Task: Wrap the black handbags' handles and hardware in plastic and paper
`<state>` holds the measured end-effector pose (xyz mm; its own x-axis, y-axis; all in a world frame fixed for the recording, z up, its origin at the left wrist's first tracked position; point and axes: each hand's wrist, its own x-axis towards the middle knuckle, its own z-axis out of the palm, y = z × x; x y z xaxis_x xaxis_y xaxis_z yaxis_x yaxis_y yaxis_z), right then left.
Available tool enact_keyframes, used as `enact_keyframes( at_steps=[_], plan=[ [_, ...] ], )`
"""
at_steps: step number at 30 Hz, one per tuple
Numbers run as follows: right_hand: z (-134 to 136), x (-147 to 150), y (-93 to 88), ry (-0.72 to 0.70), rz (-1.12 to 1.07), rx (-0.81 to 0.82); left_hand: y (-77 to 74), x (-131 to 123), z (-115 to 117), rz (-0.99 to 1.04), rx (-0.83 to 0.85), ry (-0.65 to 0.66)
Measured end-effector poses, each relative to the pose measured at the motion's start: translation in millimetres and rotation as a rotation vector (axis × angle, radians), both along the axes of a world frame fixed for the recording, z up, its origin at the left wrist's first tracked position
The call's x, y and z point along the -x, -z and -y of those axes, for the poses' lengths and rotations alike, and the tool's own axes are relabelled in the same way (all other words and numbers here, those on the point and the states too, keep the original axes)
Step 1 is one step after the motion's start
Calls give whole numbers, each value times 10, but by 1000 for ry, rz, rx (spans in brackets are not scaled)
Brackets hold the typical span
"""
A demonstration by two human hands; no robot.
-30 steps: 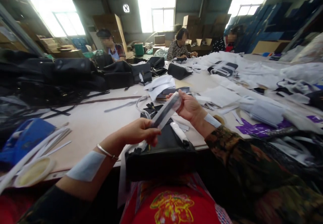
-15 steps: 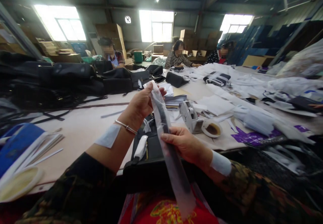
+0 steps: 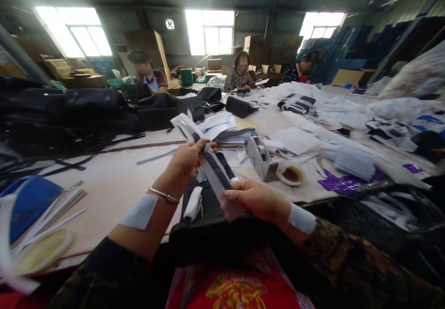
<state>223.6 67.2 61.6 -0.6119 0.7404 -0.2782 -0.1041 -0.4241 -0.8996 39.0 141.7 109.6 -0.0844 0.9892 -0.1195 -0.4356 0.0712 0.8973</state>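
Note:
Between my two hands runs a long, narrow clear plastic sleeve (image 3: 216, 169) with a dark strap inside. My left hand (image 3: 189, 156) is closed on it near its upper part, and the sleeve's far end sticks out beyond the fingers. Near the lower end, my right hand (image 3: 255, 198) pinches it between thumb and fingers. Below the sleeve, a black bag (image 3: 212, 202) rests at the table's edge in front of me. A white-wrapped piece (image 3: 193, 203) lies on the bag's left side.
A tape dispenser (image 3: 259, 158) and a tape roll (image 3: 291, 173) stand to the right, near stacked papers (image 3: 236, 135). Black bags (image 3: 59, 114) are heaped at left. White wrapping (image 3: 333, 109) covers the right side of the table (image 3: 114, 172). Several people sit across.
The sleeve has slid upward through my hands; its lower end now stops just below my right hand. My left hand has come down and slightly left.

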Motion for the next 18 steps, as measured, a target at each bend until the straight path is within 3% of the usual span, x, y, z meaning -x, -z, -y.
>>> enact_keyframes(
  at_steps=[8, 14, 18],
  plan=[
    [-51, 53, -64, 66, 36, 21, 58, -276, 79, 25, -9, -70],
    [-132, 35, -91, 118, 2, 11, -25, -361, 214, 113, 35, 122],
    [-176, 19, -84, 118, 3, -13, 13, -448, 231, 29, 32, 63]
  ],
)
